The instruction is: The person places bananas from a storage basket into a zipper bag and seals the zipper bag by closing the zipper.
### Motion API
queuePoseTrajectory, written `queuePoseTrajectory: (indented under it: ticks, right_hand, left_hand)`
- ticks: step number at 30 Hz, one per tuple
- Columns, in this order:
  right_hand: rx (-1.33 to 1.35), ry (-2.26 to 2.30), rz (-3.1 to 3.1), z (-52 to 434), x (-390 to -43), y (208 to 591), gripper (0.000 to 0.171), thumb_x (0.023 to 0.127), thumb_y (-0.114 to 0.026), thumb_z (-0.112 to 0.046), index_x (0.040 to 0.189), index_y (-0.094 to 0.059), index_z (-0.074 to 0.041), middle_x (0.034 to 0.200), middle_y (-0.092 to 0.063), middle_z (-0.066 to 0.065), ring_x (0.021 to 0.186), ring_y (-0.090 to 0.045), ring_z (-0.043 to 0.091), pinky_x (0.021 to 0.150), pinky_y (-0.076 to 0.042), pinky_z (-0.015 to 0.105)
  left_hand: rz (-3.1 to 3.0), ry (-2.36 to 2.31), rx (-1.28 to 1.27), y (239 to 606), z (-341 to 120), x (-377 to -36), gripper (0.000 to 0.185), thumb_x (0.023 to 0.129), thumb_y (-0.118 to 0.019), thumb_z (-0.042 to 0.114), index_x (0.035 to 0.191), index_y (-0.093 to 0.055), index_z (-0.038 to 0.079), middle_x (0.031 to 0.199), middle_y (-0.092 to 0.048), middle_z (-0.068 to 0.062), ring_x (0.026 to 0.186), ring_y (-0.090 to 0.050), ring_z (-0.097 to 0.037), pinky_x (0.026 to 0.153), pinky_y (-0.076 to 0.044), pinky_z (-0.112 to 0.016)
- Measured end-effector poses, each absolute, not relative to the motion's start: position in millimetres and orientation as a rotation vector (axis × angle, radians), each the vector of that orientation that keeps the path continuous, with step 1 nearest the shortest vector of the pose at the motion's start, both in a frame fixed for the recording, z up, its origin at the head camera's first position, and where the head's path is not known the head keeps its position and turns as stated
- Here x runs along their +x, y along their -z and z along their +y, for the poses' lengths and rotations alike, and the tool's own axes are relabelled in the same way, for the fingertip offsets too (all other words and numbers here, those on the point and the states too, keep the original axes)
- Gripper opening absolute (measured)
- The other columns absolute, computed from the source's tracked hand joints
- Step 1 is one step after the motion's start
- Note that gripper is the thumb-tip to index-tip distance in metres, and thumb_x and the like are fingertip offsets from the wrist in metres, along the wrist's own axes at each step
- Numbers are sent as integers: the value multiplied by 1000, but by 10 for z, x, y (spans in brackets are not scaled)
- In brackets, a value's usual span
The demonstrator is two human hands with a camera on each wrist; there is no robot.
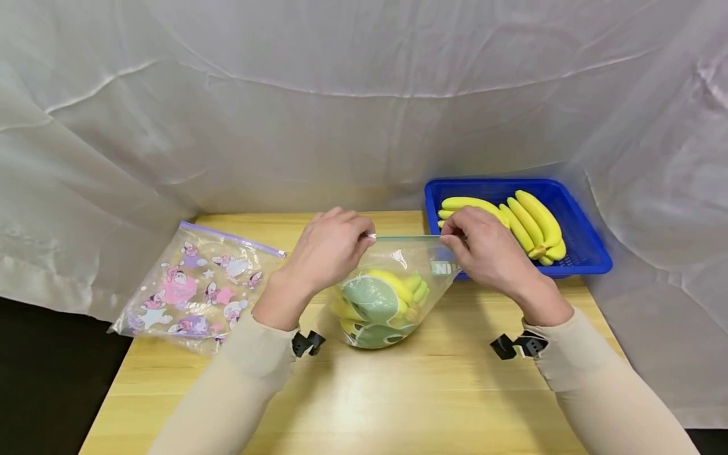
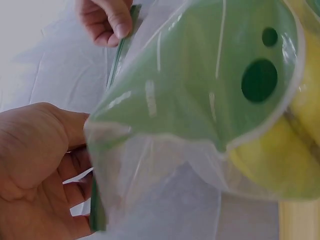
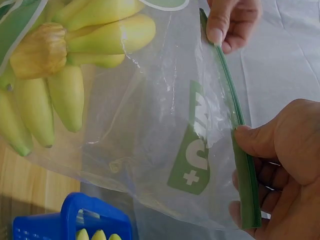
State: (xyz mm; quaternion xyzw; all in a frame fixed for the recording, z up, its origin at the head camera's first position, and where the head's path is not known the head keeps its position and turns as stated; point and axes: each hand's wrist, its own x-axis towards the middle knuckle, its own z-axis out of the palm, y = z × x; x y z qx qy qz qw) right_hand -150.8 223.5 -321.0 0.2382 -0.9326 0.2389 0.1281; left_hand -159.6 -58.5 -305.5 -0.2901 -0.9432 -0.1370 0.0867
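A clear zip bag with green print (image 1: 372, 300) holds a bunch of bananas (image 3: 75, 55) in its lower part. The left hand (image 1: 327, 249) pinches the left end of the bag's green zip edge (image 3: 231, 95). At the other end, the right hand (image 1: 486, 246) grips the same edge between thumb and fingers. Between the two hands the zip edge runs straight and looks closed, though the wrist views do not settle this. The bag hangs down from the edge, its bottom close to the table; whether it touches cannot be told.
A second zip bag with pink and purple cartoon print (image 1: 193, 291) lies flat on the wooden table (image 1: 398, 404) at the left. At the back right stands a blue basket (image 1: 594, 262) with more bananas (image 1: 537, 218) in it. Grey cloth (image 1: 341, 139) hangs behind and at both sides.
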Motion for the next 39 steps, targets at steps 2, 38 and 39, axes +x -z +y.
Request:
queuePoseTrajectory:
  ticks: [2, 38, 39]
  right_hand:
    - [689, -702, -2712, 2245, -1518, 3212, 6, 100, -69, -8, 95, -66, -8, 94, -65, 8, 85, -57, 24, 78, -48, 41]
    - [708, -663, -2770, 2286, -1618, 3217, 10, 103, -67, -12, 95, -65, -7, 92, -63, 7, 82, -55, 24, 75, -47, 39]
    - [703, -662, -2771, 2287, -1621, 3218, 10, 103, -67, -12, 95, -64, -7, 92, -63, 7, 82, -55, 24, 74, -46, 39]
  left_hand:
    - [-2817, 415, -854, 3050, -611, -1597, 16, 106, -65, 26, 114, -75, 18, 111, -74, 3, 106, -63, -21, 98, -51, -52]
    - [-2786, 364, -952, 3025, -1046, -1703, 13, 104, -66, 15, 108, -73, 5, 102, -74, -6, 95, -61, -27, 93, -48, -40]
    - [-2789, 370, -945, 3024, -1056, -1706, 13, 104, -66, 15, 108, -73, 5, 103, -74, -6, 95, -61, -27, 93, -48, -40]
